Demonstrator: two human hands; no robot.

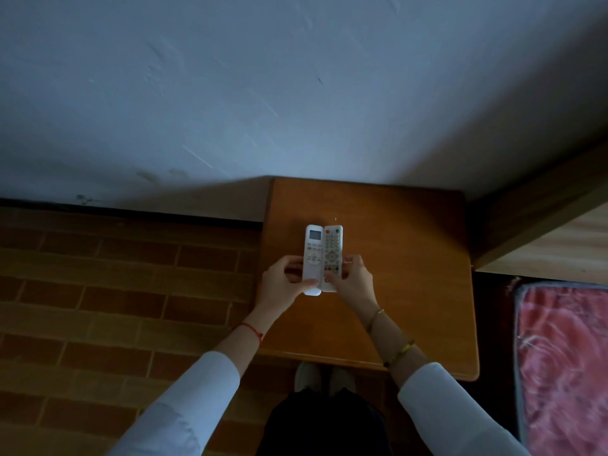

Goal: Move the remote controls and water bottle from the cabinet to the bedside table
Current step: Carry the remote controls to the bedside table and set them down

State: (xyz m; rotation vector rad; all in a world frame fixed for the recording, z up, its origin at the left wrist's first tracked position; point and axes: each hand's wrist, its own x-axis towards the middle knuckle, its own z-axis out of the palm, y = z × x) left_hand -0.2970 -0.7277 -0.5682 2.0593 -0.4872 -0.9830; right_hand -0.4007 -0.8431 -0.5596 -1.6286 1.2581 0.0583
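Note:
Two white remote controls lie side by side on the wooden bedside table (411, 258). The left one, an air-conditioner remote (312, 251), has a small screen at its far end. The right one, a TV remote (332, 250), has red and green buttons at the top and many small keys. My left hand (284, 283) grips the near end of the air-conditioner remote. My right hand (353, 281) grips the near end of the TV remote. No water bottle is in view.
The table stands against a pale wall (296, 93). A wooden bed frame (543, 225) and a red patterned blanket (566, 357) are to the right. A brick-patterned floor (115, 307) lies to the left. My shoes (324, 376) show below the table's front edge.

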